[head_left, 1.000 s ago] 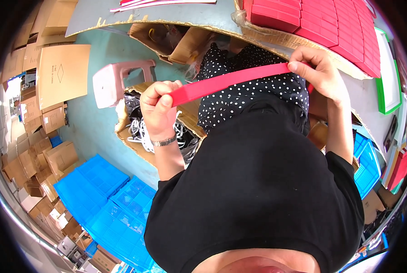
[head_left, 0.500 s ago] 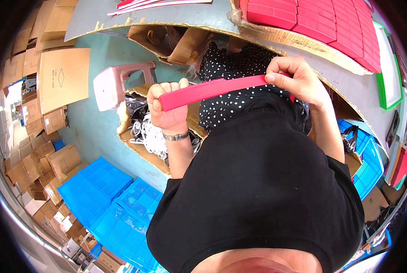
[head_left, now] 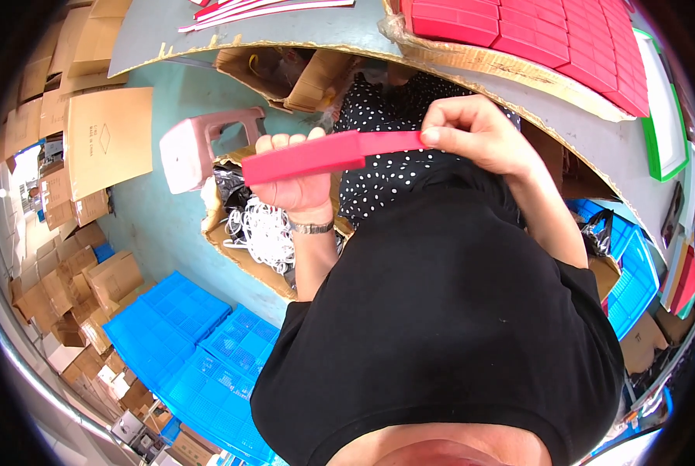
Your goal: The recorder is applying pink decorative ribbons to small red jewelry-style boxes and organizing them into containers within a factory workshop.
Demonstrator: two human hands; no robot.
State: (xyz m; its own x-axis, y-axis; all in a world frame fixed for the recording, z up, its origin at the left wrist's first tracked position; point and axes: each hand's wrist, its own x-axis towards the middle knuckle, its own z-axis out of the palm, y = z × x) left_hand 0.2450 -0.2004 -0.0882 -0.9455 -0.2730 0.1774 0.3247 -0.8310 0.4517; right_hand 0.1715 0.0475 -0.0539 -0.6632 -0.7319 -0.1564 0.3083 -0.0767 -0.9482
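Observation:
My left hand [head_left: 297, 194] is closed round the wide, thick part of a flat red band [head_left: 305, 157], which looks folded or layered there. Fingertips show above its upper edge, and the palm lies behind and below it. From that part a narrower single strip runs right to my right hand [head_left: 472, 138], whose thumb and finger pinch it. The band is stretched nearly level in front of my black shirt, above a dark cloth with white dots. Whatever of the strip lies beyond the right-hand pinch is hidden.
A grey table [head_left: 285, 23] curves across the top, bearing red and white strips [head_left: 262, 12] and a carton of stacked red blocks [head_left: 534, 39]. Around me stand a pink stool [head_left: 188, 151], a box of white cord [head_left: 266, 233], blue crates [head_left: 169, 326] and cardboard cartons [head_left: 111, 140].
My right hand has moved left, closer to my left hand, and the single stretch of strip is shorter. The thick part has shifted left and turned its broad face more into view.

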